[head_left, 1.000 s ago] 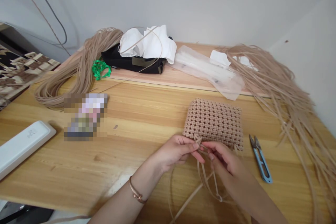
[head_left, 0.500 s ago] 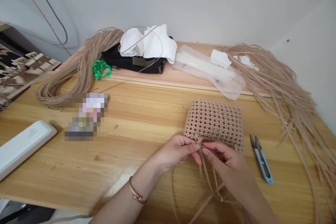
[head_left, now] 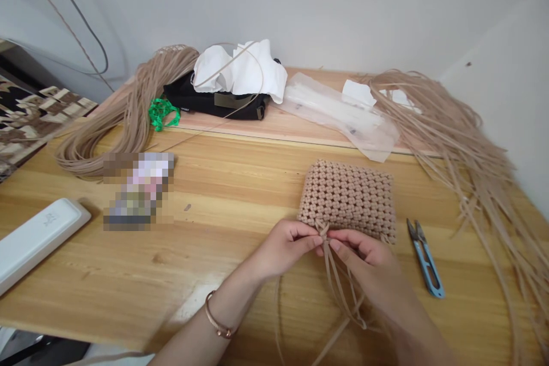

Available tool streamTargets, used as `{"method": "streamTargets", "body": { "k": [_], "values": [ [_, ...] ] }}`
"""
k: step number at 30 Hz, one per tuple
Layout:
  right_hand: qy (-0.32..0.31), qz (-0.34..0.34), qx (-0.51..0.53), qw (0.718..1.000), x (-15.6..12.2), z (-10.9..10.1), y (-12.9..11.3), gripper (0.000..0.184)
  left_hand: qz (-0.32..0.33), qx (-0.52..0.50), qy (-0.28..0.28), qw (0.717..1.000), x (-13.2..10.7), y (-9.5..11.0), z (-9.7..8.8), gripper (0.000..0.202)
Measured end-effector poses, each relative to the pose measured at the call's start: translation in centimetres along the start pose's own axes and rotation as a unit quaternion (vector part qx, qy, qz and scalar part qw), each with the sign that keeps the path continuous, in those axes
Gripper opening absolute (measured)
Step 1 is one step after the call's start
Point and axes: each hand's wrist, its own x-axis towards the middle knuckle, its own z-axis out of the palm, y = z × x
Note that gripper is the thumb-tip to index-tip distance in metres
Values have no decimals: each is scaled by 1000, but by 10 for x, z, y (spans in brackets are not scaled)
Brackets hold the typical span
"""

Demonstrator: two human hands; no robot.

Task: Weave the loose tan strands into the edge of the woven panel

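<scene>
"Inspector, report on the fingers and the knotted panel [head_left: 346,197]."

"I read left hand [head_left: 285,249] and right hand [head_left: 369,257] pinched shut on flat strands [head_left: 331,274] at its lower edge; panel flat on the wooden table [head_left: 223,240]."

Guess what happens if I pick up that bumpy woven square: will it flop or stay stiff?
The woven piece will probably bend a little but mostly keep its shape, because its knots sit tight and close together. It likely feels light for its size, since it looks made only of thin strips. The loose strips trailing from its edge would probably flop and dangle.
</scene>
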Motion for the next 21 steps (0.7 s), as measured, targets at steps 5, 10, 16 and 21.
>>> {"method": "streamTargets", "body": {
  "k": [5, 10, 16, 21],
  "values": [
    [8, 18, 40, 999, 2, 3, 3, 31, -6, -22, 58, 998, 2, -4, 2, 13],
    [8, 19, 48, 999, 2, 4, 1, 31, -36, -55, 112, 992, 0, -2, 3, 9],
    [15, 21, 68, 997, 1, 5, 1, 29, -105, -116, 123, 980, 0, 2, 4, 12],
    [25, 57, 145, 988, 2, 12, 5, 27, -124, -108, 158, 974, 3, -2, 3, 13]
  ]
}}
